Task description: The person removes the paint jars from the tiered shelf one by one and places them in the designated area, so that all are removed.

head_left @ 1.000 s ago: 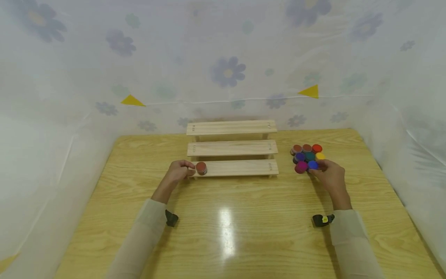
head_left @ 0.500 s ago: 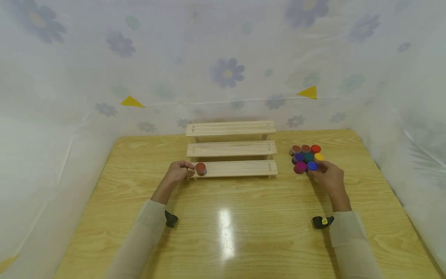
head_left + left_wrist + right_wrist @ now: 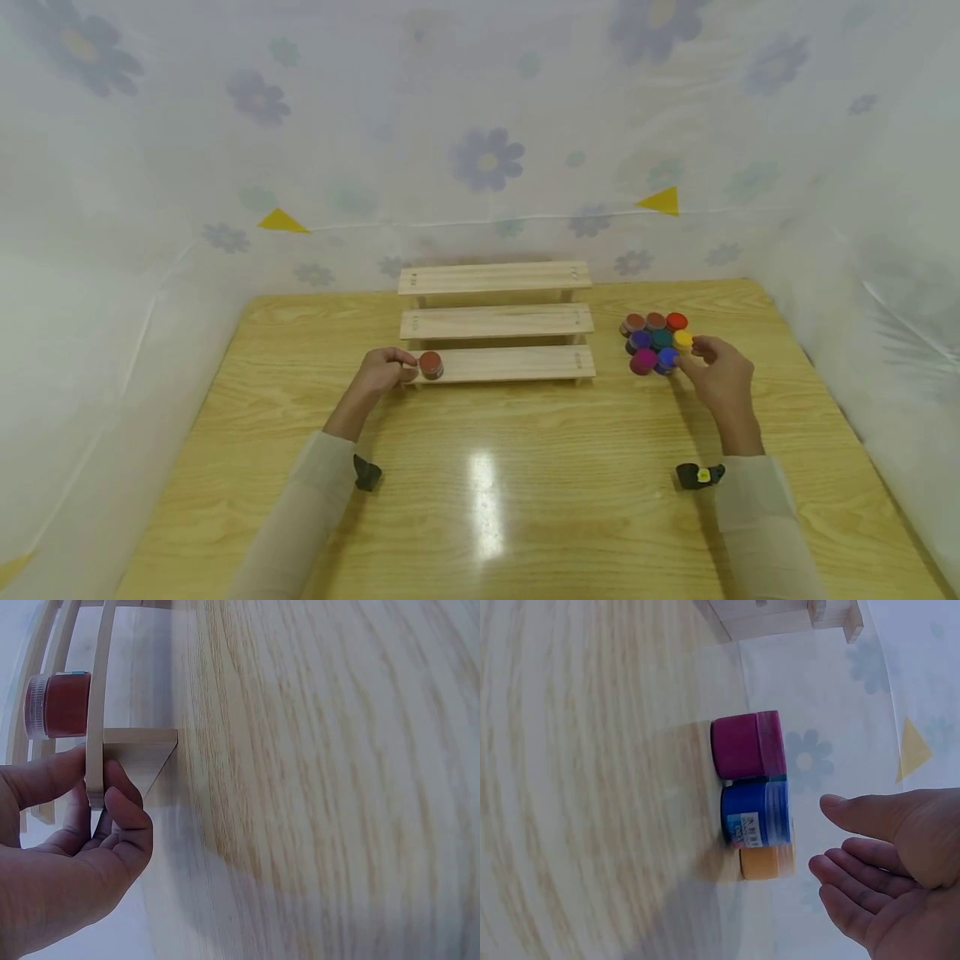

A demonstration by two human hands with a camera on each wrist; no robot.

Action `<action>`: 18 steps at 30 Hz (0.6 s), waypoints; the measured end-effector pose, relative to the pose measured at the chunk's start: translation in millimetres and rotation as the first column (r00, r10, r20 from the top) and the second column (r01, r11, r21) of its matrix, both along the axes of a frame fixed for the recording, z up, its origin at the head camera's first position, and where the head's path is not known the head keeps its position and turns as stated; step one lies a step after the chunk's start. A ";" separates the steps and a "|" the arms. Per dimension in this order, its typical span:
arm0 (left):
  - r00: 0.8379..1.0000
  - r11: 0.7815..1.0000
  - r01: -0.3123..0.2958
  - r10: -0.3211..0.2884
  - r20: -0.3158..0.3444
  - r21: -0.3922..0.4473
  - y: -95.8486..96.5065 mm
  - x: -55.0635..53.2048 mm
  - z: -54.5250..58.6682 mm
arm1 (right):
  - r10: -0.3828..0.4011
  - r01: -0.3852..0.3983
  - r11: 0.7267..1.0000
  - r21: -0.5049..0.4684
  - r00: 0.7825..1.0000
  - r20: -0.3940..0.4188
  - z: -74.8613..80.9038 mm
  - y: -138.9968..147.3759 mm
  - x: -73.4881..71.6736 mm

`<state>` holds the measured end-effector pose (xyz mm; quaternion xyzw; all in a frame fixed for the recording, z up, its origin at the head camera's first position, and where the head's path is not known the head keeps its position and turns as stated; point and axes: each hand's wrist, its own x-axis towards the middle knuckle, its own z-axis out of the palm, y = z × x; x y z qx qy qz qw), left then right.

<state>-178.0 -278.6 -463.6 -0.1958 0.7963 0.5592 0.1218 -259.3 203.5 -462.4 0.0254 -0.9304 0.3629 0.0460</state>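
Observation:
On the lowest board of a three-tier wooden shelf rack (image 3: pixel 510 363) stands a brown paint jar (image 3: pixel 431 365), near the left end. My left hand (image 3: pixel 380 372) grips that end of the board, thumb on top and fingers curled underneath, as the left wrist view shows. My right hand (image 3: pixel 722 375) is at the right side of a cluster of paint jars, its fingers relaxed and apart, holding nothing. In the right wrist view a gap separates the fingers from the blue jar (image 3: pixel 746 814), the magenta jar (image 3: pixel 739 746) and the yellow jar (image 3: pixel 757 862).
Behind the front jars sit a dark green jar (image 3: pixel 662 338), a purple jar (image 3: pixel 639 342), a red jar (image 3: pixel 677 321) and two brownish ones. The wooden table (image 3: pixel 570 492) ends at a flowered sheet (image 3: pixel 487 100) hanging behind the rack.
My right hand has let go of the blue jar and drawn slightly to the right, its fingers spreading. My left hand stays on the board's end, and the brown jar has not moved.

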 end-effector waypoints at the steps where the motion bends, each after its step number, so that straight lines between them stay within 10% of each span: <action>1: 1.000 1.000 -0.001 0.001 0.003 0.008 0.0 0.0 0.6 | -0.009 0.008 1.000 -0.008 1.000 -0.008 1.1 -1.5 0.0; 18: 1.000 1.000 -0.014 0.014 0.011 0.001 0.4 -1.2 -0.6 | -0.008 -0.001 0.988 -0.153 0.998 -0.060 18.8 -44.9 0.9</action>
